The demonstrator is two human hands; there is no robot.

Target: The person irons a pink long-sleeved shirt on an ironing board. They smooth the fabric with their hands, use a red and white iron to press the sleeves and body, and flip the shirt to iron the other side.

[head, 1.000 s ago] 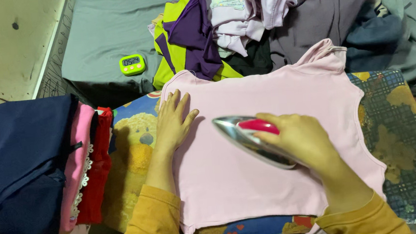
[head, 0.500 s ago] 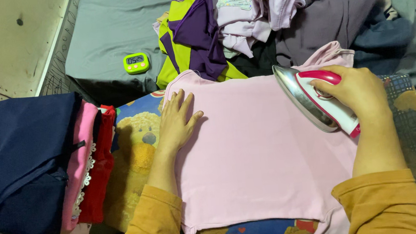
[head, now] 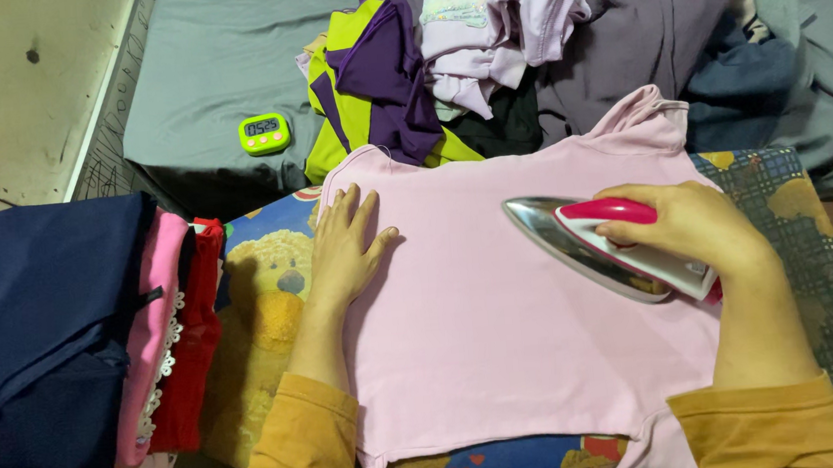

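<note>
Since half a second ago my iron (head: 607, 247) has slid down and left from the collar. Folded clothes (head: 63, 325) crowd the left edge; my left hand (head: 342, 245) lies flat, fingers spread, on the pink top (head: 485, 328) (open cloth between); my right hand (head: 687, 230) grips the iron's handle.

Evenly and rather dimly lit from overhead. Soft shadows only. Bright glare on the iron's (head: 588, 244) steel soleplate. Sharp centre, slight bending toward edges.
</note>
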